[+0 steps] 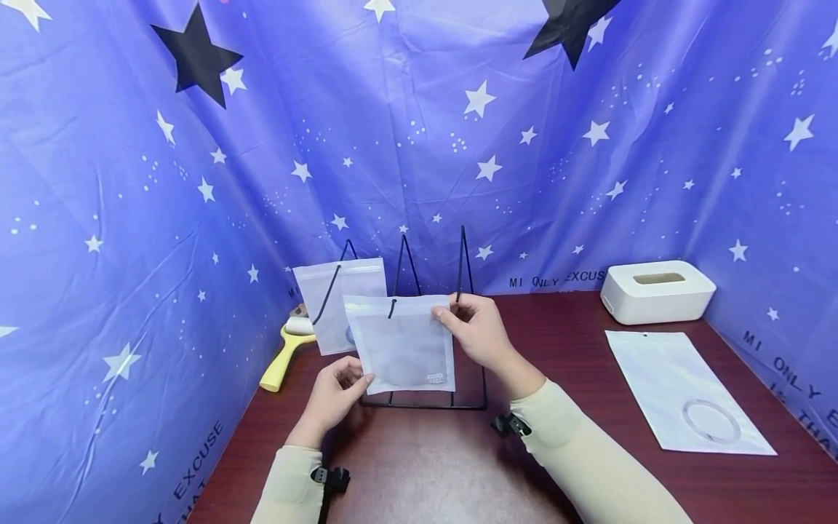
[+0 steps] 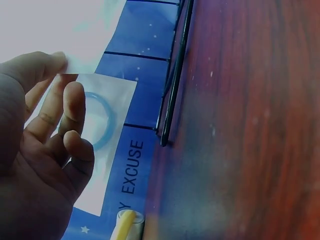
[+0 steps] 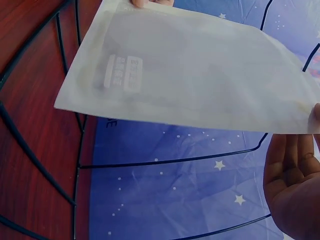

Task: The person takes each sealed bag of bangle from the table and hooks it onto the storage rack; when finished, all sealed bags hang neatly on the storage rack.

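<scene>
A translucent white zip bag (image 1: 406, 342) with a small printed label (image 3: 125, 72) at its lower right is held up in front of a black wire rack (image 1: 425, 406). The tip of the rack's middle prong (image 1: 392, 308) shows in front of the bag's top edge, seemingly through its hole. My left hand (image 1: 337, 393) pinches the bag's lower left corner between thumb and fingers. At the upper right corner, my right hand (image 1: 481, 331) pinches it near the right prong. A second bag (image 1: 335, 320) with a blue ring (image 2: 111, 117) hangs on the left prong, partly hidden.
Left of the rack lies a yellow-handled lint roller (image 1: 281, 364). On the right, a white bag with a clear ring (image 1: 644, 386) lies flat before a white tissue box (image 1: 657, 295). A starry blue curtain (image 1: 419, 145) encloses the dark red table (image 1: 556, 349).
</scene>
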A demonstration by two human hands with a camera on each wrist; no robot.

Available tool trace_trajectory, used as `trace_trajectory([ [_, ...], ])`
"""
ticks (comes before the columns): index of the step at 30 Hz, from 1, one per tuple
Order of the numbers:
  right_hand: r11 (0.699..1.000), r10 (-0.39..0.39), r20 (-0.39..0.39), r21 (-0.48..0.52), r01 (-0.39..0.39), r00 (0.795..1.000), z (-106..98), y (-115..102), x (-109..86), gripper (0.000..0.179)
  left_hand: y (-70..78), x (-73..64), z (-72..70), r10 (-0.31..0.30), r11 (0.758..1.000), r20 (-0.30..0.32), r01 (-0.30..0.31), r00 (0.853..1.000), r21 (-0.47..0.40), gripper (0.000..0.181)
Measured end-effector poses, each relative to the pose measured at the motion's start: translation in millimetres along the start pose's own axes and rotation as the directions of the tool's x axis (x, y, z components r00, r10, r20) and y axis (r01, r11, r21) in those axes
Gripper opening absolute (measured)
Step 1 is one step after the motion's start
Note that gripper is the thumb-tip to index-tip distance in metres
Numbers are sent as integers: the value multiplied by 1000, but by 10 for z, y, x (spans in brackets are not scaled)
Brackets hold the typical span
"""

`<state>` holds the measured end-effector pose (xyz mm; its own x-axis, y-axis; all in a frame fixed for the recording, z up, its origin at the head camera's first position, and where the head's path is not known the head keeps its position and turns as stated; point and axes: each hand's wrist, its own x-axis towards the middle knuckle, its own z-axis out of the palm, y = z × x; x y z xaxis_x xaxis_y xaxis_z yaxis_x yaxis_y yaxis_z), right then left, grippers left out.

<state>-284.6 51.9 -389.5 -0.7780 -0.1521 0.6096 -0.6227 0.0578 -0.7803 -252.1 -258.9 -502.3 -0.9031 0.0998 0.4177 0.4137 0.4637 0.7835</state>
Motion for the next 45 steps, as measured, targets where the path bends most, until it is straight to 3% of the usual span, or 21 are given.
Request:
trace_trajectory([
  [13,999,39,-38,25,-38,999,27,119,75,13,-42,84,-47,-49,999,-10,49,999,19,16],
  [24,1000,30,-75,8,-29,997,29,196,171,22,-70,179,-34,3,997,-78,3,997,76,8],
  [32,996,41,-104,-73,-48,994,41,160,268,17,-83,268,-14,7,991,-146,13,989,131,9],
  [45,986,110,-141,-109,-126,984,23,344,421,16,-66,389,59,12,983,-243,32,970,178,5],
])
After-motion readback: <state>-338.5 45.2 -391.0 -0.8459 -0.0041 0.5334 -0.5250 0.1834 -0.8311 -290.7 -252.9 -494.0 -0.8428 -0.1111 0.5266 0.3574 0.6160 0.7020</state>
